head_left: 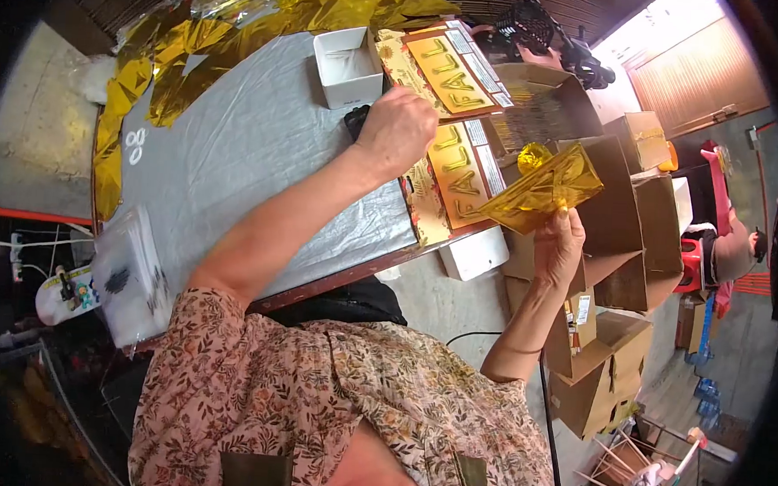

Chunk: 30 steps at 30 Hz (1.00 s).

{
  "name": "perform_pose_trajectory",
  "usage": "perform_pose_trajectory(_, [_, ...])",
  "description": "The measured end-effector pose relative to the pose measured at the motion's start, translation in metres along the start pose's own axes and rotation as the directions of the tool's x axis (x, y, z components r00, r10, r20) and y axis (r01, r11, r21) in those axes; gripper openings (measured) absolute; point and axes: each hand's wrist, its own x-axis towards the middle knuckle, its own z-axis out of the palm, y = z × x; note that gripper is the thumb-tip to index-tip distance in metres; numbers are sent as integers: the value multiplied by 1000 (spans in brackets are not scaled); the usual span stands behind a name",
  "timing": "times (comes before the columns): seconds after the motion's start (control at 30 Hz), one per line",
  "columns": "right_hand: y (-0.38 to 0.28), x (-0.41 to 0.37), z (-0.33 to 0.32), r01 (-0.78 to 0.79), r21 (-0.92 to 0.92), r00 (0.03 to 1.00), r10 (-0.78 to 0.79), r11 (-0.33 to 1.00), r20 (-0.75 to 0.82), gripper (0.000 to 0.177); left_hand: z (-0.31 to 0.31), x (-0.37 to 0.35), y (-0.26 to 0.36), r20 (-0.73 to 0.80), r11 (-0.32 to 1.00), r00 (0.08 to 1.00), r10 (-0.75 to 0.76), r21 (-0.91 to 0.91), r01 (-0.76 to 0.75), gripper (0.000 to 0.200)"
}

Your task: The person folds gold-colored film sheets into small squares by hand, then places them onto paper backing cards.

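Observation:
My left hand (398,126) is closed, with its fingers curled down over the edge of the printed cards; whatever it grips is hidden. A small black object (355,122) lies right beside it, partly covered by the wrist. My right hand (560,242) pinches the lower edge of a flat, shiny gold foil piece (543,193), held up past the table's edge. Two orange printed cards lie side by side, an upper FALL card (453,72) and a lower FALL card (461,172). An open white bin (331,88) stands just beyond my left hand.
Grey plastic covers the table (254,142), with gold foil (198,43) heaped along its far and left edges. White rings (135,145) and a stack of clear bags (132,271) lie at left. Cardboard boxes (608,200) crowd the right side. Another person (736,249) is at far right.

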Motion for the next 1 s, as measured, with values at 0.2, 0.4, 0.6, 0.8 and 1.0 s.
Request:
perform_pose_trajectory(0.2, [-2, -6, 32, -20, -55, 988, 11, 998, -154, 17, -4, 5, 2, 40, 973, 983, -180, -136, 184, 10])
perform_pose_trajectory(0.4, [-9, -4, 47, 22, -83, 1000, -21, 996, 12, 24, -43, 41, -13, -423, 933, 874, -237, -350, 84, 18])
perform_pose_trajectory(0.6, [-11, 24, 111, 104, -209, 973, -56, 972, 222, 26, -142, 28, -41, -157, 779, 891, -426, -565, 273, 18])
perform_pose_trajectory(0.8, [16, 42, 191, -68, -302, 914, 180, 951, 363, 17, -191, -39, -60, 70, 657, 884, -462, -642, 395, 24])
perform_pose_trajectory(1.0, [57, 30, 235, -190, -306, 892, 294, 933, 344, 16, -206, -115, -51, 210, -294, 836, -507, -954, 61, 48])
